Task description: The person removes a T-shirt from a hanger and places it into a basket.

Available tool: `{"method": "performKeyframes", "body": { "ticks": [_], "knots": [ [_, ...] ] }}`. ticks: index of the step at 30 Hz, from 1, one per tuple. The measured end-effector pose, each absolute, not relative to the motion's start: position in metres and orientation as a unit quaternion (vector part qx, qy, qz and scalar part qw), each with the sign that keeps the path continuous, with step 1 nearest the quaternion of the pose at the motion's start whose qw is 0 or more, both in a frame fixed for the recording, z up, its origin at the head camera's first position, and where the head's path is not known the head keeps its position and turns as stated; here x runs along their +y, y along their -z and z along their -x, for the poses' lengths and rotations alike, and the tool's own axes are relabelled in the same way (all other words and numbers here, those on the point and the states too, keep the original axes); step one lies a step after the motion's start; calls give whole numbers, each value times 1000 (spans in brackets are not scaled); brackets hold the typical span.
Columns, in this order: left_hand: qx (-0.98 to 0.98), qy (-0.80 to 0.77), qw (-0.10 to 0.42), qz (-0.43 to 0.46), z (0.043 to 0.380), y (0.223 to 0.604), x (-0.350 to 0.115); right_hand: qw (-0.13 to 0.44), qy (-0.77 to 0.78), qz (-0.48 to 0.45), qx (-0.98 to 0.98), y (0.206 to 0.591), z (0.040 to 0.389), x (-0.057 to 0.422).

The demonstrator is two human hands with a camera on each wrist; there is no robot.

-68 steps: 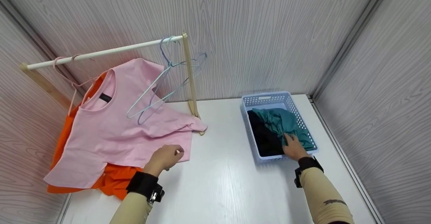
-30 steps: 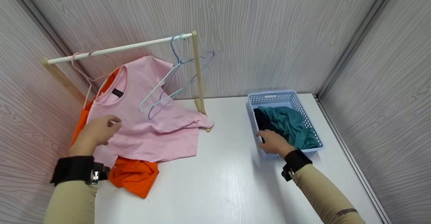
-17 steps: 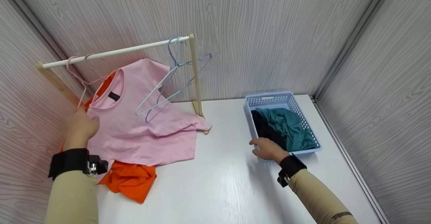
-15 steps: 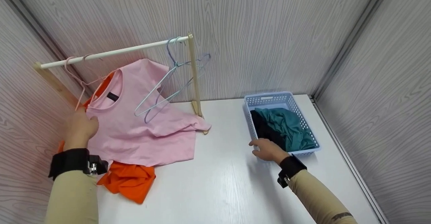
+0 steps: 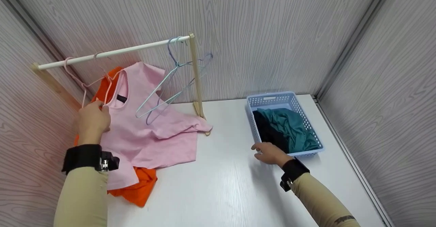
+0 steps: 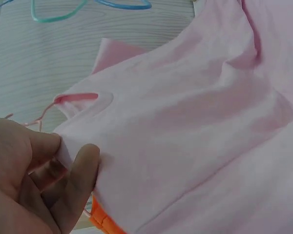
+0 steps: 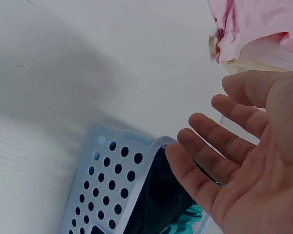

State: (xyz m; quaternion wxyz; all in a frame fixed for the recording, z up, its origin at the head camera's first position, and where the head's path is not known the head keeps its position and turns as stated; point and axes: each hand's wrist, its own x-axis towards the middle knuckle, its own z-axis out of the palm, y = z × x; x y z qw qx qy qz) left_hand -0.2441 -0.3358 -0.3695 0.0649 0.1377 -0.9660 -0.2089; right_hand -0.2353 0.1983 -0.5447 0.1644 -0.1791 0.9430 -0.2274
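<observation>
In the head view my left hand (image 5: pixel 93 121) pinches the near shoulder of a pink T-shirt (image 5: pixel 153 131). The left wrist view shows thumb and fingers closed on the edge of the pink cloth (image 6: pixel 185 131). The shirt hangs from a pink hanger on the white rod (image 5: pixel 136 47). Behind it is an orange garment (image 5: pixel 144 186), partly hidden, beside another pink hanger (image 5: pixel 84 85). My right hand (image 5: pixel 270 153) is held with relaxed, spread fingers by the near left corner of the blue basket (image 5: pixel 250 118); its palm and fingers (image 7: pixel 224 141) hold nothing.
Black cloth (image 5: pixel 270 131) and teal cloth (image 5: pixel 289 128) lie in the basket. Light green (image 5: pixel 151 95) and purple hangers hang at the rod's right end, next to the wooden post (image 5: pixel 196 77). Wood-grain walls (image 5: pixel 272 32) enclose the white table (image 5: pixel 218 186).
My right hand has left the cloth for the basket's near left corner. The left hand went to the pink T-shirt's shoulder and shifted it right with its hanger, baring more orange behind.
</observation>
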Motion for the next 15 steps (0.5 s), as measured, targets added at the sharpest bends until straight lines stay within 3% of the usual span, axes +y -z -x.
{"method": "performKeyframes", "body": {
  "ticks": [15],
  "knots": [
    [-955,177,187,-150,232,326,-330,157,246,181,939,542,234,197]
  ]
}}
